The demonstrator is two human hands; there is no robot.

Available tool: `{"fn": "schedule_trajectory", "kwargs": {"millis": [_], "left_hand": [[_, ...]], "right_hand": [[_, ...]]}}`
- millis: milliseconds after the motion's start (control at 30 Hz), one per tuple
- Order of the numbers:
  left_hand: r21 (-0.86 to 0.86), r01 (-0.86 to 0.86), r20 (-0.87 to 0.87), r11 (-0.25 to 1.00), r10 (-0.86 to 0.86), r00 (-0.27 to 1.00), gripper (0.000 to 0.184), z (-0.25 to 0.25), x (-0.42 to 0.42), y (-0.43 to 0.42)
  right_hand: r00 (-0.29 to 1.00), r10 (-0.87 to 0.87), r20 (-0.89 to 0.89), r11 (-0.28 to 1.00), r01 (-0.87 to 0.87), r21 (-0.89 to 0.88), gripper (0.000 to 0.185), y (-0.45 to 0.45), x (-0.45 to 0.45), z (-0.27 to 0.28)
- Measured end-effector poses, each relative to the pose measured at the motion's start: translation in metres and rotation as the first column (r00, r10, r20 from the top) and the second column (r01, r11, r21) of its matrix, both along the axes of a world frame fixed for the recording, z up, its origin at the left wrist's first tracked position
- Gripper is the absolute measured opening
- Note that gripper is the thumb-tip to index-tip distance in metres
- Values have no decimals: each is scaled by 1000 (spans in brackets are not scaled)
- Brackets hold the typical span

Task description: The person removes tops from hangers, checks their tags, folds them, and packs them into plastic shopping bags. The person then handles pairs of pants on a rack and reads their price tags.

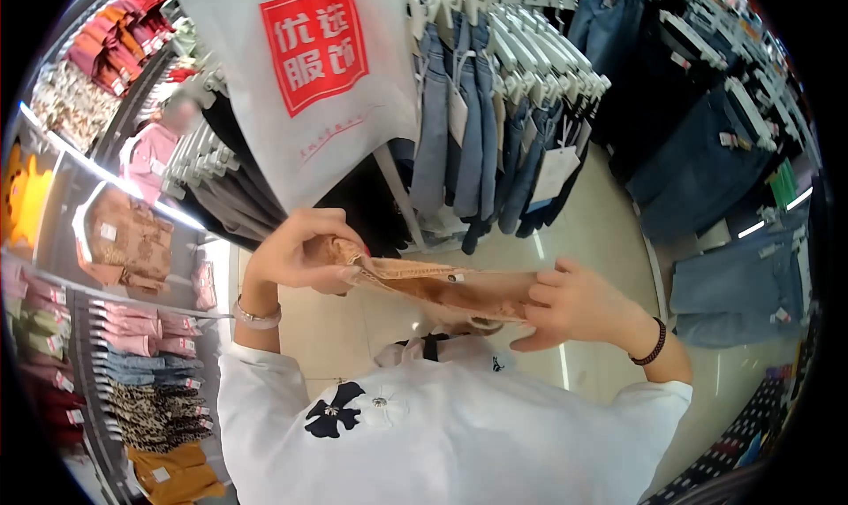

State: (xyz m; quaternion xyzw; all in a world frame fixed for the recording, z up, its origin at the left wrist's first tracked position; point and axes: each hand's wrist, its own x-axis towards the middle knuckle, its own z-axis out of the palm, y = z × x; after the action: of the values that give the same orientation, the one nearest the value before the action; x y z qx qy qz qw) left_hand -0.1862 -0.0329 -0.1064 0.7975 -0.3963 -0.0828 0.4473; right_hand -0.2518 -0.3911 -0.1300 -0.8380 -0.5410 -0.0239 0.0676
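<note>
A tan garment [442, 286] is stretched sideways between both hands in front of my chest. Its open top edge, which looks like a waistband with a small label inside, faces up towards me. My left hand [309, 250] has its fingers wrapped round one end of that edge. At the opposite end, my right hand [579, 306] grips the edge between thumb and fingers. The lower part of the garment is hidden from this angle, so its exact kind cannot be made out.
Ahead, a white plastic bag [225, 28] with a red printed square hangs at a rack of jeans [433, 121] on white hangers. More denim [707, 160] hangs on the right. Shelves and rails of folded and hanging clothes [146, 328] line the left, above a tiled floor [353, 328].
</note>
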Motion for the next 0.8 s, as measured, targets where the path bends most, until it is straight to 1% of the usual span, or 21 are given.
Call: {"fn": "schedule_trajectory", "kwargs": {"millis": [33, 100, 133, 167, 267, 300, 333, 400, 433, 533, 567, 600, 633, 667, 700, 733, 767, 800], "left_hand": [[-53, -36, 62, 998, 40, 997, 23, -7, 0, 3], [94, -197, 108, 976, 187, 976, 21, -11, 3, 19], [167, -273, 135, 947, 253, 958, 21, -11, 4, 26], [143, -337, 114, 930, 323, 939, 20, -12, 3, 27], [50, -442, 170, 895, 429, 887, 19, -19, 2, 22], [36, -462, 265, 886, 437, 859, 16, -24, 3, 20], [16, -495, 261, 869, 474, 841, 16, -25, 3, 17], [-29, -555, 255, 832, 543, 800, 17, -26, 3, 10], [-101, -566, 172, 819, 574, 800, 20, -26, 2, 6], [-187, -624, 144, 758, 650, 746, 25, -36, 12, 7], [-183, -639, 154, 747, 664, 732, 25, -40, 15, 7], [-199, -655, 122, 729, 682, 721, 24, -41, 12, 4], [-213, -672, 88, 710, 699, 710, 24, -38, 6, -8], [-227, -689, 53, 689, 715, 697, 23, -38, 0, -20], [-233, -660, 91, 715, 691, 717, 22, -43, -3, -30], [-209, -649, 102, 732, 676, 730, 21, -46, -8, -42], [-184, -607, 59, 773, 625, 778, 19, -45, -14, -52], [-253, -526, 115, 812, 565, 817, 18, -51, -16, -63]], "right_hand": [[1000, -1, -29, 1000, 2, 20, 19, 3, 6, 11], [995, -7, -96, 998, 12, 56, 22, 10, 17, 27], [984, -125, -127, 978, 143, 149, 22, 13, 24, 22], [956, -239, -171, 932, 275, 236, 22, 17, 32, 12], [888, -454, -75, 870, 460, 178, 23, 29, 54, 11], [890, -455, 26, 884, 448, 134, 22, 33, 63, 3], [884, -450, 125, 893, 442, 87, 21, 36, 70, -3], [901, -379, 210, 925, 363, 112, 20, 42, 84, -5], [904, -370, 214, 922, 328, 208, 21, 45, 89, -2], [903, -427, 38, 852, 388, 351, 22, 51, 93, 2], [865, -433, -255, 821, 495, 285, 21, 53, 97, 2], [741, -416, -526, 794, 579, 188, 21, 56, 102, 2], [545, -378, -749, 773, 630, 69, 22, 59, 104, 0], [324, -211, -922, 683, 724, 98, 22, 66, 102, -7], [95, 11, -995, 582, 809, 84, 24, 78, 97, -17], [-111, 259, -959, 481, 876, 29, 26, 90, 92, -22], [-147, 301, -942, 460, 888, 8, 25, 101, 86, -13], [-182, 343, -922, 440, 898, -14, 26, 110, 80, -5]]}}
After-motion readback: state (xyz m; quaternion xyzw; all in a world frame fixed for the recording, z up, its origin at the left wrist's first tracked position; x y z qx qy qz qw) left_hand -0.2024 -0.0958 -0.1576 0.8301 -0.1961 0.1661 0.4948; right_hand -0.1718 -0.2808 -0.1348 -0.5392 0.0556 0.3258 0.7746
